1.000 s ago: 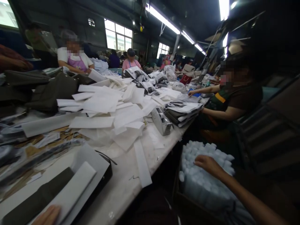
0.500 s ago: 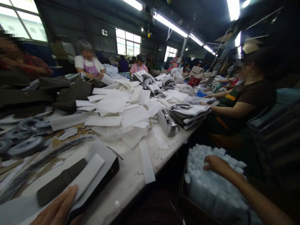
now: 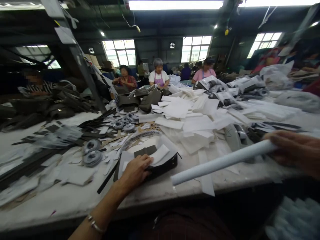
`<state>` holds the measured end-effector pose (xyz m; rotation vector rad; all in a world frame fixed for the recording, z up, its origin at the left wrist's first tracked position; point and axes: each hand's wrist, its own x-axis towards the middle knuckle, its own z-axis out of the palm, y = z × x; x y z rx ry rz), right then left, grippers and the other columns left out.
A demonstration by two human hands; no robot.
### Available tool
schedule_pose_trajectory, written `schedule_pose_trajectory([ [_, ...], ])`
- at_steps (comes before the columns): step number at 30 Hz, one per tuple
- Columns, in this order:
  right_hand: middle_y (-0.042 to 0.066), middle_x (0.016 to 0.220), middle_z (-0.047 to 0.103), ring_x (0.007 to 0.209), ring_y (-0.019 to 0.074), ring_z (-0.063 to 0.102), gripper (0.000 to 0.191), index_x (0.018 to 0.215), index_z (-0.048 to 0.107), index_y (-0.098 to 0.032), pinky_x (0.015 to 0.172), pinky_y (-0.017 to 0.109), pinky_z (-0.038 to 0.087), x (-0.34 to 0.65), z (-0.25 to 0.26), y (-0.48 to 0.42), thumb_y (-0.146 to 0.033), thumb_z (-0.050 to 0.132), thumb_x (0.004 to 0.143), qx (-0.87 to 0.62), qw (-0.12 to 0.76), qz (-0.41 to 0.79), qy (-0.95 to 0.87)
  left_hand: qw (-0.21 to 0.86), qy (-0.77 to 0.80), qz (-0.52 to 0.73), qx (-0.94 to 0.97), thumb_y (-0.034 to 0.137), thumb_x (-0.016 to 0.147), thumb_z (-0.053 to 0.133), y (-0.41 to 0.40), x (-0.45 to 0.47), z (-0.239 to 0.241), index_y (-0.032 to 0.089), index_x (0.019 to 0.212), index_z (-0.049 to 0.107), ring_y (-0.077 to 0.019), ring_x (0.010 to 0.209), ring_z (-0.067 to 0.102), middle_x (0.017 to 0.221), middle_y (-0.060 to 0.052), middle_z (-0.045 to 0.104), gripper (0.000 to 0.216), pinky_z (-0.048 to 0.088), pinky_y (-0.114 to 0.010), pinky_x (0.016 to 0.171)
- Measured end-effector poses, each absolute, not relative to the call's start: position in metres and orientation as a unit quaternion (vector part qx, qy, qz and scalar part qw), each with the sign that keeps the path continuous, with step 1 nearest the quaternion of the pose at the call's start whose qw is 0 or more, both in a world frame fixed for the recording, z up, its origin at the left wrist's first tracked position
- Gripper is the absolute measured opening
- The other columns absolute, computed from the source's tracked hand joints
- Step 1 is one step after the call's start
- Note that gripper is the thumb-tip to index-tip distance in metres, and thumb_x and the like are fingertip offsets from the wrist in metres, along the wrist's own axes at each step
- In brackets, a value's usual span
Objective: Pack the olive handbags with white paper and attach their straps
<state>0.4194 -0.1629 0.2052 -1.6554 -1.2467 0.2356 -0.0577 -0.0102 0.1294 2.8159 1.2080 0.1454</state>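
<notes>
My left hand [image 3: 138, 168] grips the near edge of a dark bag [image 3: 163, 169], fingers over the edge and thumb hidden. The bag lies on the table with white sheeting, a folded olive-grey piece [image 3: 145, 151] and a white foam strip [image 3: 160, 155] on top. At the right my right hand [image 3: 292, 150] is closed round one end of a long white foam roll [image 3: 222, 163]. The roll's free end slants down to the left, in front of the table edge and near the bag.
A box of upright foam rolls [image 3: 295, 220] stands low at the right. White sheets [image 3: 197, 123] are heaped behind the bag, beside a tape dispenser [image 3: 235, 136]. Wrapped coils [image 3: 92, 158] and dark straps lie to the left. Several co-workers [image 3: 159, 75] sit across the table.
My right hand has come up from the box with a foam roll in it. The view has swung left. My left hand has stayed on the bag.
</notes>
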Motion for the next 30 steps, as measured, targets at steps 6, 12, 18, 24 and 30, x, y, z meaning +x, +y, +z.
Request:
schedule_pose_trajectory([
  [6, 0.0, 0.065, 0.065, 0.058, 0.0178, 0.065, 0.042, 0.084, 0.06, -0.017, 0.056, 0.03, 0.054, 0.257, 0.129, -0.088, -0.052, 0.078, 0.069, -0.526, 0.433, 0.498, -0.537, 0.065, 0.369, 0.016, 0.927, 0.022, 0.079, 0.07, 0.007, -0.059, 0.151, 0.025, 0.123, 0.063, -0.0218, 0.11, 0.063, 0.123, -0.003, 0.067, 0.045, 0.049, -0.031, 0.096],
  [12, -0.006, 0.062, 0.054, 0.059, 0.0147, 0.054, 0.027, 0.087, 0.062, -0.019, 0.057, 0.026, 0.044, 0.217, 0.066, -0.056, -0.041, 0.072, 0.074, -0.572, 0.481, 0.324, -0.58, 0.043, 0.365, -0.015, 0.93, 0.026, 0.075, 0.074, 0.0, -0.051, 0.165, 0.023, 0.115, 0.064, -0.0224, 0.103, 0.065, 0.108, -0.003, 0.071, 0.041, 0.053, -0.029, 0.088],
  [18, -0.005, 0.06, 0.051, 0.056, 0.015, 0.05, 0.023, 0.083, 0.061, -0.021, 0.055, 0.026, 0.04, 0.21, 0.052, -0.055, -0.042, 0.067, 0.079, -0.611, 0.488, 0.232, -0.579, -0.053, 0.45, 0.009, 0.891, 0.016, 0.086, 0.061, -0.037, -0.023, 0.111, 0.005, 0.14, 0.043, -0.0385, 0.131, 0.049, 0.14, -0.026, 0.051, 0.059, 0.043, -0.058, 0.104],
  [24, 0.0, 0.072, 0.062, 0.065, 0.018, 0.059, 0.017, 0.086, 0.06, -0.021, 0.065, 0.029, 0.048, 0.221, 0.047, -0.057, -0.037, 0.063, 0.082, -0.578, 0.449, 0.183, -0.656, -0.191, 0.426, 0.102, 0.879, 0.003, 0.09, 0.043, -0.044, -0.028, 0.062, 0.009, 0.14, 0.046, -0.0294, 0.129, 0.054, 0.138, -0.018, 0.056, 0.05, 0.047, -0.046, 0.104],
  [30, 0.001, 0.076, 0.066, 0.07, 0.0191, 0.064, 0.018, 0.089, 0.061, -0.022, 0.068, 0.03, 0.051, 0.239, 0.054, -0.054, -0.039, 0.064, 0.085, -0.567, 0.404, 0.159, -0.7, -0.198, 0.415, 0.131, 0.878, 0.013, 0.095, 0.047, -0.043, -0.033, 0.061, 0.01, 0.137, 0.049, -0.0278, 0.124, 0.057, 0.134, -0.016, 0.06, 0.042, 0.048, -0.043, 0.1],
])
